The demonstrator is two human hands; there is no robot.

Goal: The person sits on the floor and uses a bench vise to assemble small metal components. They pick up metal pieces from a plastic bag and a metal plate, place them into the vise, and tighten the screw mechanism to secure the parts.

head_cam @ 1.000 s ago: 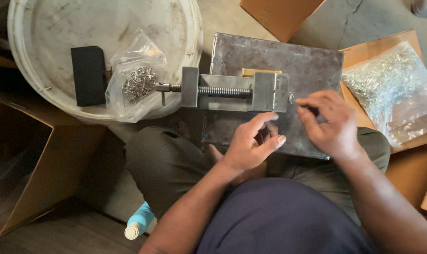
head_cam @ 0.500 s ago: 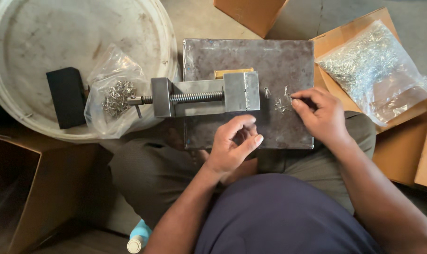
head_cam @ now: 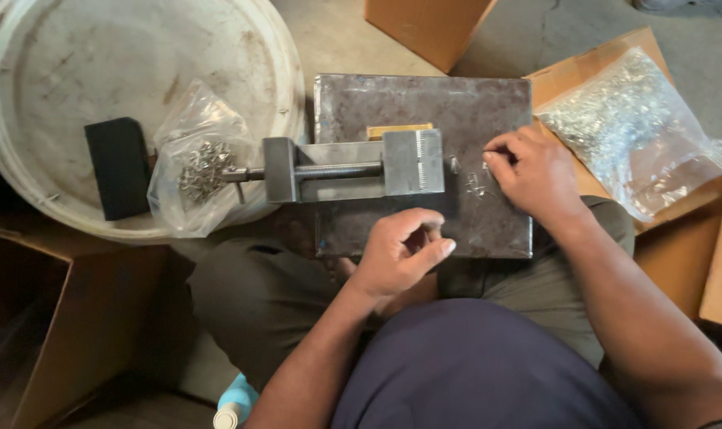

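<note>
- We see a grey metal plate (head_cam: 424, 103) resting across the seated person's lap, above a concrete floor (head_cam: 337, 32) ringed by cardboard boxes (head_cam: 424, 28).
- A small vise (head_cam: 353, 167) lies on the plate.
- A white bucket lid (head_cam: 98, 71) holds a black block (head_cam: 118, 167) and a clear bag of metal bits (head_cam: 198, 171).
- Another bag of shiny parts (head_cam: 631, 119) sits on cardboard at right.
- The right hand (head_cam: 536, 175) pinches at small metal pieces (head_cam: 476, 184) on the plate.
- The left hand (head_cam: 400, 254) is loosely curled; whether it holds anything we cannot tell.
</note>
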